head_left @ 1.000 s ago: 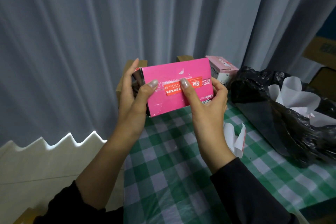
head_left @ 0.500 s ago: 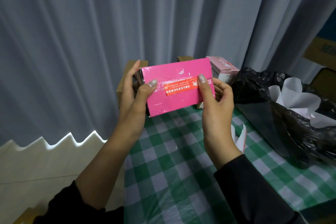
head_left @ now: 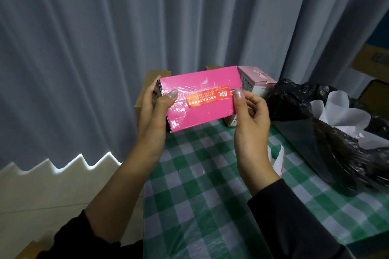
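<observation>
While my left hand (head_left: 153,115) keeps gripping the left end of the pink box (head_left: 200,115), my right hand (head_left: 250,120) has slid its thumb from the middle of the orange label (head_left: 207,99) to its right tip, pinching that end; the box hangs between both hands, above the table (head_left: 210,174).

Home rm: grey curtains (head_left: 105,48), checked tablecloth (head_left: 210,195), black rubbish bag (head_left: 315,143), cardboard boxes (head_left: 147,90).

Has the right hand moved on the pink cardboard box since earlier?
Yes. The right hand slid rightwards along the pink cardboard box, from the middle of the orange sticker to its right end.
</observation>
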